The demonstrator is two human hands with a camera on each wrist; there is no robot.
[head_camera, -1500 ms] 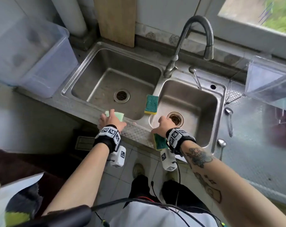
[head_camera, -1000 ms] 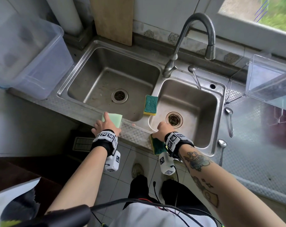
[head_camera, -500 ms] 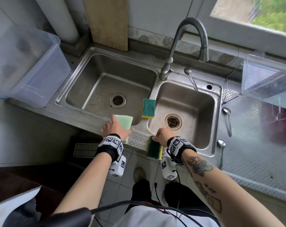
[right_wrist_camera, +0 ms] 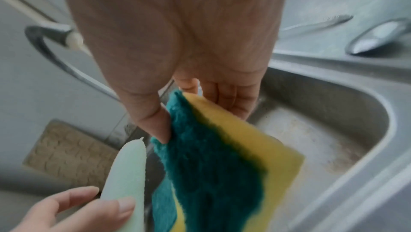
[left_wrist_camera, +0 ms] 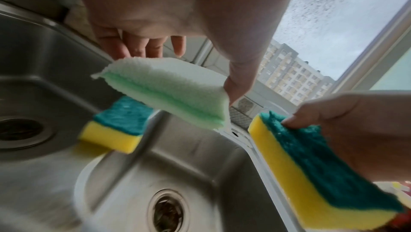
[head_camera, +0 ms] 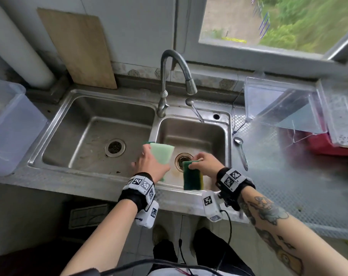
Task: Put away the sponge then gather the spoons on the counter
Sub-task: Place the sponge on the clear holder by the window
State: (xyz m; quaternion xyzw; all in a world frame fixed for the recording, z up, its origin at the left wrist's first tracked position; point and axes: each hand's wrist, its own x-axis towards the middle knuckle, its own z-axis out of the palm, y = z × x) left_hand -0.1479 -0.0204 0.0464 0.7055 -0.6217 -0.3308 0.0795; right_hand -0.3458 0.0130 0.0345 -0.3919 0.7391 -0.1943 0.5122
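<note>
A green-and-yellow sponge (right_wrist_camera: 222, 156) is pinched near its upper corner between thumb and fingers of the right hand (right_wrist_camera: 173, 51), and is held hanging over the steel sink basin (right_wrist_camera: 322, 130); its dark green scouring face is turned towards the thumb, its yellow foam towards the fingers; a pale green sponge (right_wrist_camera: 126, 174) is seen edge-on just beside it at lower left, gripped by the left hand (right_wrist_camera: 73, 213); a second green-and-yellow sponge (right_wrist_camera: 162, 206) is partly hidden behind the first; a curved faucet (right_wrist_camera: 55, 46) is seen at left; a spoon (right_wrist_camera: 378, 37), blurred, lies on the counter at upper right.
</note>
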